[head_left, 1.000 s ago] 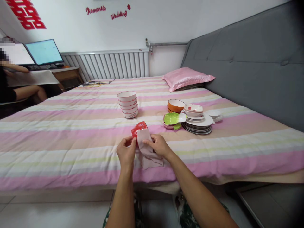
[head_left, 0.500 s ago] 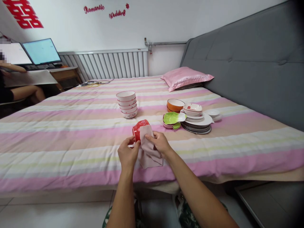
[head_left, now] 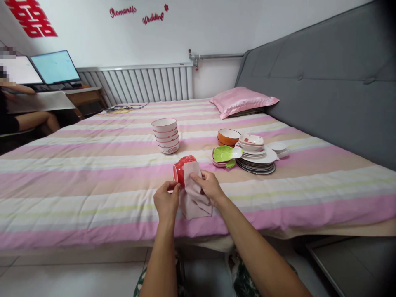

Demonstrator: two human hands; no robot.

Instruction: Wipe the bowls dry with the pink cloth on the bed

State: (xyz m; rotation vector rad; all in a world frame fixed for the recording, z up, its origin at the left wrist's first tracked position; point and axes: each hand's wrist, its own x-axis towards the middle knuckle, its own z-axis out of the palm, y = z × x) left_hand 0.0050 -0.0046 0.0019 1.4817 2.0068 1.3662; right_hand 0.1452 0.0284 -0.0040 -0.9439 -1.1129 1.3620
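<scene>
A red bowl (head_left: 180, 170) with a pale rim is tipped on its side above the near part of the bed. My left hand (head_left: 166, 200) pinches its rim from the lower left. My right hand (head_left: 208, 185) is closed on a pale pink cloth (head_left: 193, 194) and presses it against the bowl's outer side, thumb on top. The cloth's lower end hangs down to the bedspread and covers the bowl's right part. Beyond the bowl stands a stack of white bowls (head_left: 166, 136) with red rims.
Right of my hands are stacked plates (head_left: 258, 165), a green leaf-shaped dish (head_left: 224, 153), orange bowls (head_left: 228, 136) and small white dishes (head_left: 278, 148). A pink pillow (head_left: 243, 101) lies by the grey headboard (head_left: 324, 78). A person (head_left: 31, 119) sits at a desk with monitors (head_left: 55, 67) far left.
The red bowl has turned slightly and shifted a touch to the right, with the cloth still against it. My left fingers have moved slightly along the rim. The stacks have not moved.
</scene>
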